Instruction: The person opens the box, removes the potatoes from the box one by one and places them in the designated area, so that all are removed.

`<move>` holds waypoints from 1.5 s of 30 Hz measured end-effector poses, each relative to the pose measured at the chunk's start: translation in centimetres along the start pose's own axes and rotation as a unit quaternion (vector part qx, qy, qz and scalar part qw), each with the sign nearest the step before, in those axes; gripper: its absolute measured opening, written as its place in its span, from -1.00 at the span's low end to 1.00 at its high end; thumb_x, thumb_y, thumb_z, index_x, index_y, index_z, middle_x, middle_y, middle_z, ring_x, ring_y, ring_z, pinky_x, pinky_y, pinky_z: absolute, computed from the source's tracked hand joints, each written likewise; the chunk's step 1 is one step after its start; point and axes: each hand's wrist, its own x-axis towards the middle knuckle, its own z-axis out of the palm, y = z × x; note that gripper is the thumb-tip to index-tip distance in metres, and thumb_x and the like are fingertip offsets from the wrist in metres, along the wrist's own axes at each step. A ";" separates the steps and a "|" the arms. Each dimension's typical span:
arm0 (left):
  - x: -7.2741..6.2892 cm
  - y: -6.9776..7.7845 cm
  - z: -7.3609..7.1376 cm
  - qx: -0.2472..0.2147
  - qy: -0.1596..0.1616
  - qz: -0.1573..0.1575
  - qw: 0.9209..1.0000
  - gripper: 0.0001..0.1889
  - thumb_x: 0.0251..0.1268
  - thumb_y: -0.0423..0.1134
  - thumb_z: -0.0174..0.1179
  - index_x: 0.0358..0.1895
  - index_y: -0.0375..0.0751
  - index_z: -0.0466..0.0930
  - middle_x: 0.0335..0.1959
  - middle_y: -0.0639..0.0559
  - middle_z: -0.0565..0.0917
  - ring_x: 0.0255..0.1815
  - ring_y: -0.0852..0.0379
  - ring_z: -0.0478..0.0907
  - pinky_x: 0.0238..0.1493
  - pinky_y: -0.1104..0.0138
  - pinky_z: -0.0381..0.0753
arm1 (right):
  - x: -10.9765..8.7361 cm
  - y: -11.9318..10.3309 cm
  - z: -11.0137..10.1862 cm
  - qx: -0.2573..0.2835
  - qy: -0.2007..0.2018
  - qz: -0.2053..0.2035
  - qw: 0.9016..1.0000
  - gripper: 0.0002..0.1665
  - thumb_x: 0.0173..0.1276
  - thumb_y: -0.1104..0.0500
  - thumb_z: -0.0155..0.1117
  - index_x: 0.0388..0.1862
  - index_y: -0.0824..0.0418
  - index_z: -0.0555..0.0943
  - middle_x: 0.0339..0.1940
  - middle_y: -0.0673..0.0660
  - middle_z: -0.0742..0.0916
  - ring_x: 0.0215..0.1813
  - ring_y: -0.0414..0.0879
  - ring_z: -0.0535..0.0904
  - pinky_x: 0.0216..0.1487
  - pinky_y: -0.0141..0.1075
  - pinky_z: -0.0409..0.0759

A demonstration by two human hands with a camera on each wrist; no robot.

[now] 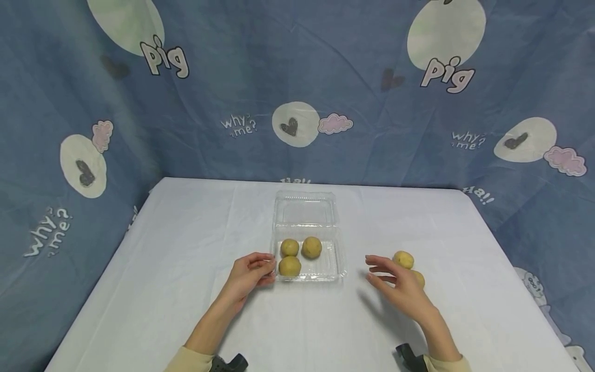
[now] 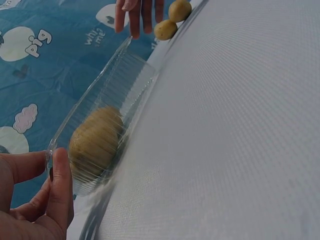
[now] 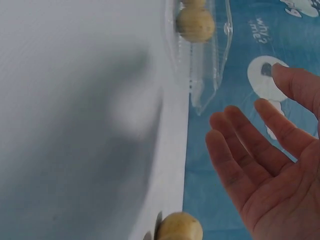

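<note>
A clear plastic clamshell box (image 1: 329, 266) lies on the table with its lid (image 1: 304, 211) folded back. Three potatoes sit inside: a back left potato (image 1: 290, 247), a back right potato (image 1: 312, 247) and a front left potato (image 1: 290, 266). My left hand (image 1: 251, 276) pinches the box's left rim between thumb and fingers, as the left wrist view shows beside the potato (image 2: 97, 142). To the right of the box my right hand (image 1: 402, 292) hovers empty, fingers loosely spread. Two more potatoes, one farther back (image 1: 403, 259) and one partly hidden (image 1: 420, 279), lie beyond that hand.
White cloth (image 1: 186, 248) covers the table. A blue printed curtain (image 1: 372, 150) hangs behind and along both sides. The raised lid edge (image 2: 75, 107) crosses near my left fingers.
</note>
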 end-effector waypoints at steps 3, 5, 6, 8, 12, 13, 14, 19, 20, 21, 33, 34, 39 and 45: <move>0.0 0.0 0.0 -0.001 -0.001 0.000 1.000 -0.71 0.28 -0.44 0.27 0.03 -0.48 0.54 -0.32 -0.13 0.61 -0.35 0.09 0.63 -0.28 0.33 0.73 | 0.4 -0.1 0.3 0.004 -0.002 -0.002 1.000 -0.56 0.35 0.26 0.34 0.19 0.29 0.55 0.09 0.26 0.66 0.07 0.10 0.62 0.04 -0.19 0.66; -0.1 -0.1 0.0 -0.002 -0.002 0.000 1.000 -0.70 0.28 -0.45 0.27 0.03 -0.49 0.53 -0.32 -0.13 0.61 -0.35 0.09 0.63 -0.27 0.32 0.73 | 0.6 -0.1 0.4 0.005 -0.003 -0.004 1.000 -0.56 0.34 0.27 0.34 0.19 0.30 0.55 0.08 0.27 0.66 0.06 0.10 0.63 0.04 -0.20 0.66; 0.0 -0.1 0.0 -0.002 -0.002 0.001 1.000 -0.70 0.28 -0.45 0.27 0.03 -0.49 0.53 -0.32 -0.13 0.61 -0.35 0.09 0.63 -0.27 0.32 0.73 | 0.7 -0.2 0.5 0.004 -0.003 -0.005 1.000 -0.57 0.34 0.28 0.34 0.18 0.30 0.55 0.08 0.27 0.67 0.05 0.10 0.63 0.04 -0.21 0.66; 0.0 -0.1 0.0 -0.002 -0.003 0.001 1.000 -0.71 0.28 -0.44 0.27 0.03 -0.49 0.54 -0.32 -0.13 0.61 -0.35 0.09 0.64 -0.27 0.32 0.73 | 0.9 -0.3 0.7 0.005 -0.003 -0.007 1.000 -0.57 0.34 0.28 0.34 0.18 0.30 0.55 0.07 0.27 0.67 0.04 0.09 0.64 0.04 -0.23 0.66; 0.0 -0.1 -0.1 -0.003 -0.004 0.000 1.000 -0.71 0.28 -0.45 0.27 0.03 -0.48 0.54 -0.32 -0.12 0.61 -0.34 0.09 0.64 -0.27 0.32 0.73 | 1.3 -0.8 0.9 0.009 -0.003 -0.012 1.000 -0.58 0.35 0.26 0.34 0.17 0.28 0.56 0.06 0.26 0.67 0.04 0.07 0.64 0.04 -0.20 0.66; 0.0 -0.1 -0.1 -0.004 -0.004 0.000 1.000 -0.71 0.28 -0.45 0.27 0.02 -0.48 0.54 -0.32 -0.12 0.61 -0.34 0.09 0.64 -0.27 0.32 0.73 | 1.4 -0.9 0.9 0.011 -0.003 -0.013 1.000 -0.58 0.35 0.25 0.34 0.17 0.27 0.57 0.06 0.26 0.67 0.04 0.07 0.64 0.04 -0.18 0.66; 0.0 -0.1 -0.1 -0.005 -0.004 -0.001 1.000 -0.72 0.28 -0.45 0.27 0.02 -0.48 0.54 -0.32 -0.12 0.61 -0.35 0.09 0.64 -0.27 0.32 0.73 | 1.5 -1.4 1.0 0.012 -0.003 -0.015 1.000 -0.59 0.35 0.28 0.34 0.17 0.29 0.57 0.05 0.27 0.67 0.04 0.10 0.64 0.04 -0.13 0.66; 0.0 -0.1 -0.1 -0.006 -0.003 -0.001 1.000 -0.72 0.27 -0.46 0.26 0.02 -0.49 0.55 -0.33 -0.11 0.60 -0.35 0.09 0.64 -0.27 0.33 0.73 | 2.1 -1.8 1.3 0.012 -0.005 -0.024 1.000 -0.59 0.34 0.30 0.34 0.16 0.29 0.57 0.04 0.27 0.68 0.03 0.12 0.64 0.05 -0.04 0.65; 0.0 -0.1 -0.1 -0.006 -0.002 -0.001 1.000 -0.73 0.27 -0.46 0.26 0.01 -0.49 0.55 -0.33 -0.11 0.60 -0.36 0.09 0.64 -0.28 0.33 0.73 | 2.3 -1.8 1.3 0.012 -0.006 -0.027 1.000 -0.59 0.33 0.31 0.34 0.16 0.30 0.57 0.04 0.27 0.68 0.03 0.12 0.64 0.05 -0.03 0.64; 0.0 -0.1 -0.1 -0.005 -0.002 -0.001 1.000 -0.72 0.28 -0.46 0.26 0.02 -0.49 0.55 -0.33 -0.11 0.60 -0.36 0.09 0.63 -0.28 0.33 0.73 | 2.4 -1.5 1.4 0.012 -0.007 -0.030 0.999 -0.59 0.34 0.28 0.35 0.16 0.29 0.58 0.05 0.25 0.68 0.03 0.09 0.64 0.05 -0.06 0.65; 0.0 0.0 -0.1 -0.007 -0.006 0.002 1.000 -0.73 0.27 -0.47 0.26 0.00 -0.49 0.55 -0.33 -0.14 0.60 -0.36 0.09 0.63 -0.28 0.32 0.73 | 3.6 -1.9 2.1 -0.001 -0.015 -0.036 0.999 -0.58 0.31 0.26 0.38 0.15 0.29 0.59 0.05 0.19 0.69 0.04 0.07 0.65 0.10 -0.14 0.62; -0.1 0.0 -0.1 -0.007 -0.006 0.001 1.000 -0.73 0.27 -0.47 0.26 0.00 -0.49 0.55 -0.33 -0.14 0.61 -0.36 0.09 0.63 -0.28 0.32 0.73 | 3.6 -1.9 2.2 -0.001 -0.014 -0.036 0.999 -0.57 0.31 0.26 0.38 0.15 0.29 0.59 0.06 0.19 0.69 0.04 0.07 0.65 0.10 -0.13 0.62; -0.1 0.0 -0.1 -0.008 -0.009 0.001 1.000 -0.73 0.27 -0.47 0.27 0.01 -0.49 0.54 -0.33 -0.14 0.61 -0.36 0.09 0.63 -0.28 0.32 0.73 | 4.0 -2.0 2.4 0.011 -0.018 -0.035 0.999 -0.56 0.31 0.28 0.38 0.17 0.29 0.58 0.07 0.21 0.68 0.05 0.08 0.64 0.11 -0.07 0.62; 0.0 0.0 -0.1 -0.008 -0.007 -0.001 1.000 -0.72 0.26 -0.47 0.27 0.01 -0.49 0.54 -0.32 -0.13 0.61 -0.35 0.09 0.63 -0.27 0.32 0.73 | 4.3 -2.1 2.6 0.007 -0.027 -0.034 0.999 -0.58 0.33 0.25 0.37 0.15 0.29 0.59 0.06 0.21 0.68 0.04 0.05 0.65 0.11 -0.13 0.62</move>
